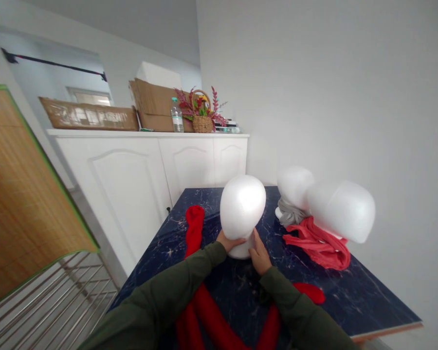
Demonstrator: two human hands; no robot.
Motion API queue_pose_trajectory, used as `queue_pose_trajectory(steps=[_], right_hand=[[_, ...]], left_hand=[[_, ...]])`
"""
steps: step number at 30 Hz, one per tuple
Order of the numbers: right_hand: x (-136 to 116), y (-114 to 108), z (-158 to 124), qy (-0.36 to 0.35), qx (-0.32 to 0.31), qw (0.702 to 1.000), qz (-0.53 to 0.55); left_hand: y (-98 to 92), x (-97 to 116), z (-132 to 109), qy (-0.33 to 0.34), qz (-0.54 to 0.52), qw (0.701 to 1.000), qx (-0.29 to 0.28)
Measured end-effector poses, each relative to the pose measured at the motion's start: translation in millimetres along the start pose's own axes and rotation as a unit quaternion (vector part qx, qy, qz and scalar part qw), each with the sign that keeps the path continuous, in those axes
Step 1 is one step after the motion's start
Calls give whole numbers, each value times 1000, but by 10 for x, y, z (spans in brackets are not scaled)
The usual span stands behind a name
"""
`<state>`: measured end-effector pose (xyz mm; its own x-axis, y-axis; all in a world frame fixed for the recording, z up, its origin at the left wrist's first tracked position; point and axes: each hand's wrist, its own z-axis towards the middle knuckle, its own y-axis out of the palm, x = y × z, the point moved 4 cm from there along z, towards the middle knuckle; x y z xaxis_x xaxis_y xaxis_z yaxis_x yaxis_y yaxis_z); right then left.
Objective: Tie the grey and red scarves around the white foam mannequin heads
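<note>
A white foam mannequin head stands upright on the dark blue marbled table. My left hand grips its neck from the left, thumb laid across the front. From the right, my right hand is closed against the same neck, with some fingers hidden behind it. Below and around my forearms lies a long red cloth, possibly a scarf; one twisted end reaches up the left side and another red end shows by my right sleeve.
At the table's right are two more foam heads, one upright with grey cloth around its neck, another lying over. A coral-red cloth lies before them. White cabinets stand behind; a metal rack is at left.
</note>
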<state>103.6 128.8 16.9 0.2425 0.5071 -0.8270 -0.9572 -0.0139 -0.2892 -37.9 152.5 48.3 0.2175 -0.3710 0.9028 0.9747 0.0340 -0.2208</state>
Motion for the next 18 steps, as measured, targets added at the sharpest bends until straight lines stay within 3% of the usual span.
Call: queue_pose_trajectory(steps=[2,5,8,11,14,18], right_hand=[[-14,9,-41,-7,-17,1000,-9],[-17,34,-66,24,-34,999,-23],[-11,72,-59,60,-67,995,-50],[-33,100,-44,72,-105,986,-105],[-85,115,-43,63,-133,979,-144],[-130,108,-62,53,-138,976,-157]], left_hand=[[-230,0,23,-11,7,999,30],[-907,1,70,-30,93,988,123],[-1750,-22,72,-61,228,944,230],[-2400,-108,-26,-130,299,889,320],[-2658,-224,-142,-186,306,855,375],[-2600,-348,-121,-182,326,852,368]])
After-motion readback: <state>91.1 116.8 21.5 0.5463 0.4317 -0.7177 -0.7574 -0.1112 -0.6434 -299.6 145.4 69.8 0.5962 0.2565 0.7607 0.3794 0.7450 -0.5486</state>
